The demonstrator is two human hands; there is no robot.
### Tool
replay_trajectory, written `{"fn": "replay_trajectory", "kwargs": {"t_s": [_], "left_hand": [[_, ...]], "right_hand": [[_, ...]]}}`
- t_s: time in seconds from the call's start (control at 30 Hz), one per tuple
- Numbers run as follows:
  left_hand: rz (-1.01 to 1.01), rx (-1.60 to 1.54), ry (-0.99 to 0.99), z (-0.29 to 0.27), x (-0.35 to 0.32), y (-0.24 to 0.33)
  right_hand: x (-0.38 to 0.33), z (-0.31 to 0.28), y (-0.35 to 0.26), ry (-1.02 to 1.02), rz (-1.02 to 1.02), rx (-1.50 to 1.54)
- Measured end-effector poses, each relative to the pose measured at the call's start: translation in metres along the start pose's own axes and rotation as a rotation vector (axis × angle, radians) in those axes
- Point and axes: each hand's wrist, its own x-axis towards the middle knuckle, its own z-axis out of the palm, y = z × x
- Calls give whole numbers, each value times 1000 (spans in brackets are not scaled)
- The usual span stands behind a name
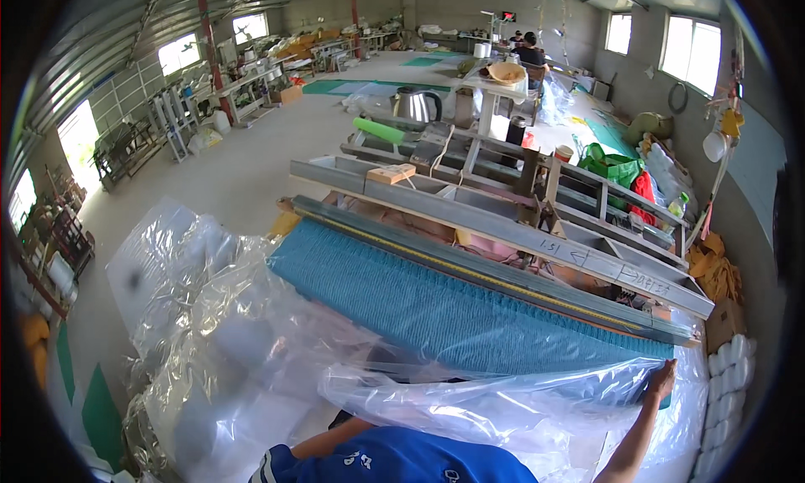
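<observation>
A pale concrete floor (226, 181) spreads across the long workshop, running from the near left to the far wall. Crumpled clear plastic film (210, 349) covers much of the near left and continues rightward across the near side. Beyond it, a grey metal frame (495, 231) of long beams slants from the middle to the near right, with handwritten marks on its front face. A finely ribbed blue cloth (453, 319) lies along the near side of this frame, its far edge beside a long rail bearing a yellow strip (470, 262); film overlaps its near edge toward the right.

In the far right, a seated co-worker (531, 54) is near a tabletop (482, 83) carrying a round tan bowl (507, 73). White wrapped bundles (728, 382) are stacked at the near right edge. A green bag (610, 166) lies at the right beyond the beams, with a red bag (644, 196) just beside it. A metal kettle (412, 106) stands on the far side of the frame.

The right grip (661, 380) is at the cloth's near right corner, touching the edge there; I cannot tell whether its fingers are closed. The left grip is hidden, so its state cannot be told; only the left forearm (335, 437) shows. A small wooden block (391, 174) rests on the front beam.
</observation>
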Motion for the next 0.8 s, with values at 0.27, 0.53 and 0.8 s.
{"fn": "replay_trajectory", "kwargs": {"t_s": [0.27,0.53,0.8], "left_hand": [[593,-224,1492,-235,-24,59],[471,622,1388,-272,36,125],[347,1137,996,-254,160,-15]], "right_hand": [[26,24,34,41,-105,-65],[25,23,42,7,-215,-15],[43,25,89,-51,-193,-52]]}}
